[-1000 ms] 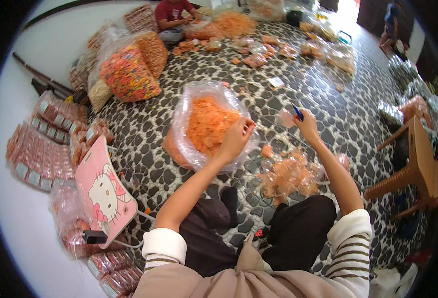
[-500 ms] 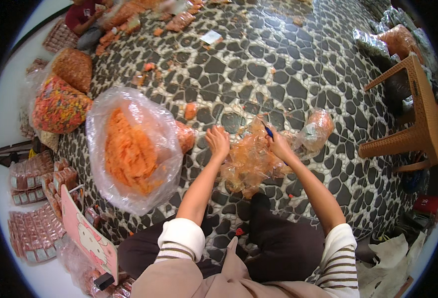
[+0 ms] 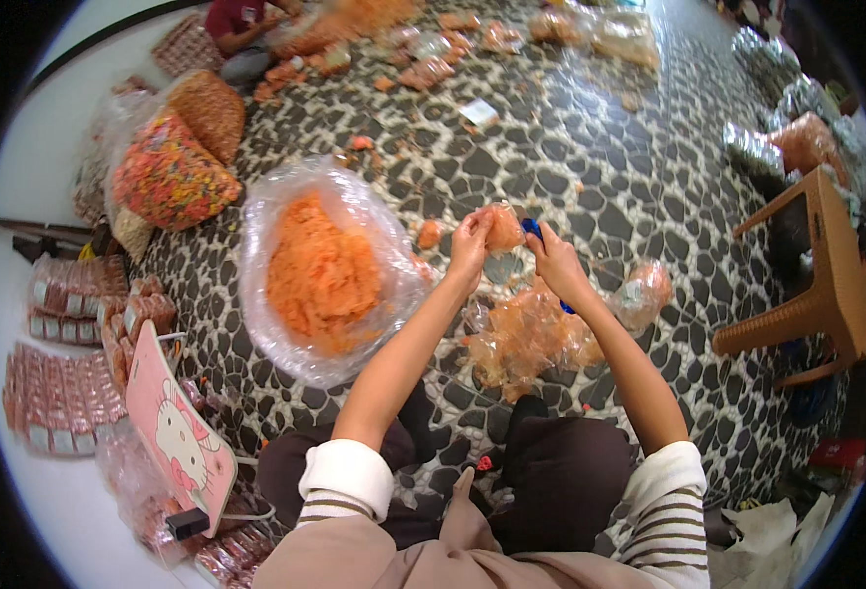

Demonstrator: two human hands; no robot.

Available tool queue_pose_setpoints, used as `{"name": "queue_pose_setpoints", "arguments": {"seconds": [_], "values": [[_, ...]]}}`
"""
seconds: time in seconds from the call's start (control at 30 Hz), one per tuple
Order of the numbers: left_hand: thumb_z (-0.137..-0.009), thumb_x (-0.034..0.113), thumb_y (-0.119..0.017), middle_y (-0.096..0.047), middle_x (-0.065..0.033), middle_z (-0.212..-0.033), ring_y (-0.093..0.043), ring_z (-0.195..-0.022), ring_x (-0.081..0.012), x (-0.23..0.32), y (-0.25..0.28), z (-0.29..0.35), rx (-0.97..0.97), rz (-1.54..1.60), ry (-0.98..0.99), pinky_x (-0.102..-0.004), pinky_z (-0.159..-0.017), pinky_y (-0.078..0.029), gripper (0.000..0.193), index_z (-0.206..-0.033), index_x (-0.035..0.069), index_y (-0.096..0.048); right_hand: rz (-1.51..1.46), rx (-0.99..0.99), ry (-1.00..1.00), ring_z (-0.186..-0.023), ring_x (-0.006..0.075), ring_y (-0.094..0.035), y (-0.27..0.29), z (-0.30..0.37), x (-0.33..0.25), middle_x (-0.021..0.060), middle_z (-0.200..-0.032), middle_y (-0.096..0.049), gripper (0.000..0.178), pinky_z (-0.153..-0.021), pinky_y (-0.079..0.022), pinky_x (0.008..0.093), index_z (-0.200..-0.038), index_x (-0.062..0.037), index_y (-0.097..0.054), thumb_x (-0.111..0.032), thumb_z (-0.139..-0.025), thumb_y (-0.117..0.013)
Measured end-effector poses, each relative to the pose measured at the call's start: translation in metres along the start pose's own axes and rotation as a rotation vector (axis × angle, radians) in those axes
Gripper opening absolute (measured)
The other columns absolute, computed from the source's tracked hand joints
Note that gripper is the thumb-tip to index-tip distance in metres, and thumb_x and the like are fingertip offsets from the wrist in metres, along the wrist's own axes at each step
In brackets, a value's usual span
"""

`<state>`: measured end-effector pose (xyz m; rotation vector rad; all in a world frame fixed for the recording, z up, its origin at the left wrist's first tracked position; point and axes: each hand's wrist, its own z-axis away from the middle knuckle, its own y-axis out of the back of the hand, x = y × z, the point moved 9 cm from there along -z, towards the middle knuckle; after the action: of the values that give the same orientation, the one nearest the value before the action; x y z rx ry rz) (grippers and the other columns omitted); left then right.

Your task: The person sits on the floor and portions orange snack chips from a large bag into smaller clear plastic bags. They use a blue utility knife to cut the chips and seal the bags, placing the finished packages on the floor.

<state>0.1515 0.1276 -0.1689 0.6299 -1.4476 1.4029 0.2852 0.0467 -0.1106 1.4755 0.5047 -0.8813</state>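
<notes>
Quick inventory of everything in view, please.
Small packet: 1, orange, in left hand
Handheld tool: 1, blue, in right hand
Open bag: 1, clear, orange contents, floor ahead-left
Wrapper pile: 1, clear-orange, floor below hands
Bulging packet: 1, orange, right of pile
Card: 1, white, floor ahead
Packet rows: several, reddish, left
Large bags: at least 2, multicoloured and brown, upper left
Folding table: 1, pink, left
Box: 1, black, lower left
Chair or stool: 1, brown, right
Bags: several, silvery, upper right
Far packets: many, orange, top
Co-worker: 1, dark red top, upper left
Left hand: 1, bare, centre
Right hand: 1, bare, centre-right
</notes>
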Motion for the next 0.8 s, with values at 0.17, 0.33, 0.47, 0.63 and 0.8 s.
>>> {"name": "queue_pose_setpoints", "arguments": {"seconds": [0.17, 0.33, 0.47, 0.63, 0.8], "values": [[-0.086, 0.024, -0.058, -0.058, -0.0008, -0.097, -0.054, -0.085, -0.0063, 0.162, 0.012, 0.052, 0.024, -0.189, -0.376, -0.0204, -0.067, -0.045, 0.023, -0.100, 0.007, -0.054, 0.326, 0.144, 0.276, -0.068, 0.0403, -0.059, 0.035, 0.035, -0.160, 0.0216, -0.069, -0.060, 0.027, -0.060, -0.045, 0.0494, -0.091, -0.0056, -0.047, -0.032, -0.090, -0.040], [-0.083, 0.016, -0.062, -0.058, 0.0023, -0.078, -0.047, -0.064, -0.0029, 0.244, 0.074, 0.109, 0.189, -0.254, -0.504, -0.0173, -0.054, -0.035, 0.012, -0.088, 0.007, -0.057, 0.469, 0.195, 0.534, -0.060, 0.0367, -0.060, 0.001, 0.068, -0.262, 0.0192, -0.063, -0.060, 0.025, -0.065, -0.045, 0.0476, -0.088, -0.0065, -0.050, -0.030, -0.089, -0.042], [-0.083, 0.014, -0.062, -0.058, 0.0013, -0.078, -0.049, -0.067, -0.0041, 0.276, 0.114, 0.144, 0.292, -0.286, -0.640, -0.0183, -0.057, -0.038, 0.011, -0.085, 0.005, -0.057, 0.531, 0.158, 0.639, -0.059, 0.0349, -0.060, -0.045, 0.078, -0.300, 0.0186, -0.062, -0.060, 0.024, -0.067, -0.043, 0.0481, -0.086, -0.0060, -0.051, -0.028, -0.088, -0.042], [-0.083, 0.012, -0.061, -0.057, 0.0000, -0.075, -0.050, -0.068, -0.0055, 0.288, 0.163, 0.166, 0.477, -0.107, -0.763, -0.0191, -0.060, -0.040, 0.011, -0.084, 0.001, -0.057, 0.610, 0.123, 0.744, -0.060, 0.0356, -0.060, -0.087, 0.087, -0.299, 0.0184, -0.063, -0.060, 0.024, -0.066, -0.043, 0.0465, -0.089, -0.0072, -0.054, -0.029, -0.088, -0.043], [-0.083, 0.014, -0.061, -0.058, -0.0007, -0.083, -0.051, -0.077, -0.0068, 0.270, 0.189, 0.160, 0.504, -0.159, -0.640, -0.0203, -0.068, -0.041, 0.011, -0.086, 0.003, -0.057, 0.460, -0.120, 0.443, -0.075, 0.0365, -0.061, -0.111, 0.062, -0.243, 0.0223, -0.081, -0.062, 0.027, -0.066, -0.046, 0.0476, -0.097, -0.0040, -0.056, -0.026, -0.086, -0.046]]}}
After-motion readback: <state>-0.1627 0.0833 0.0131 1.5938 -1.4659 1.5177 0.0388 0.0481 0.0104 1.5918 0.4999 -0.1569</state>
